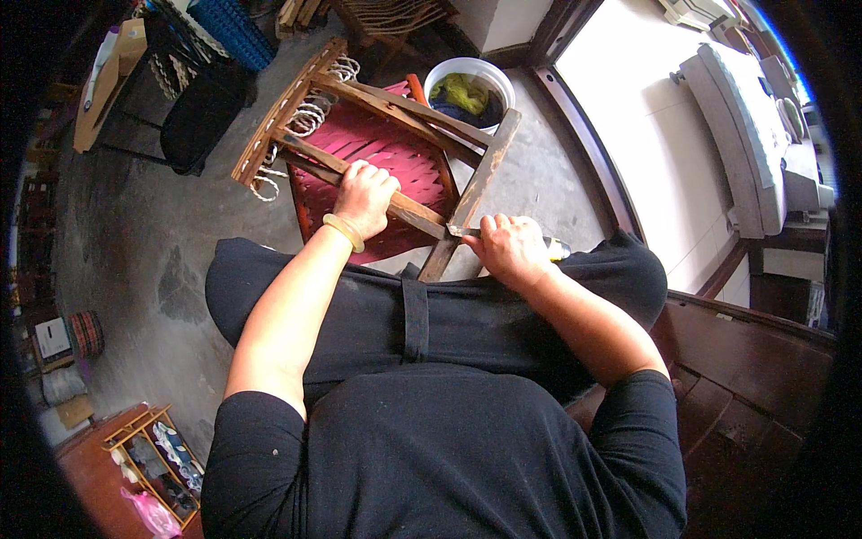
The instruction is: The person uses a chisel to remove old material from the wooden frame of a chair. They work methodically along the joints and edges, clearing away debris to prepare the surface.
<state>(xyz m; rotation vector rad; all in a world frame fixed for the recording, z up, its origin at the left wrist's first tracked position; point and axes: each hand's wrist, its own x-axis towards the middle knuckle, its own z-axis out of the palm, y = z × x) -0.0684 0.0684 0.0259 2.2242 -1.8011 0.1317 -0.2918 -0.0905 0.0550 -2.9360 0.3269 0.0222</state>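
Observation:
A worn wooden stool frame is tilted in front of my lap, with loose white rope looped along its far-left bar. My left hand, a yellowish bangle at its wrist, is wrapped round one of the long bars. Closed in my right hand is a tool with a black and yellow handle end. Its short flat metal tip meets the frame where two bars cross; my fingers hide most of the tool, so its exact kind is unclear. Behind the frame is a seat of red woven straps.
A white bucket with yellow-green and dark cloth stands beyond the frame. Left of it are a black chair and a blue woven item. A dark door sill runs at right. A small wooden rack sits lower left.

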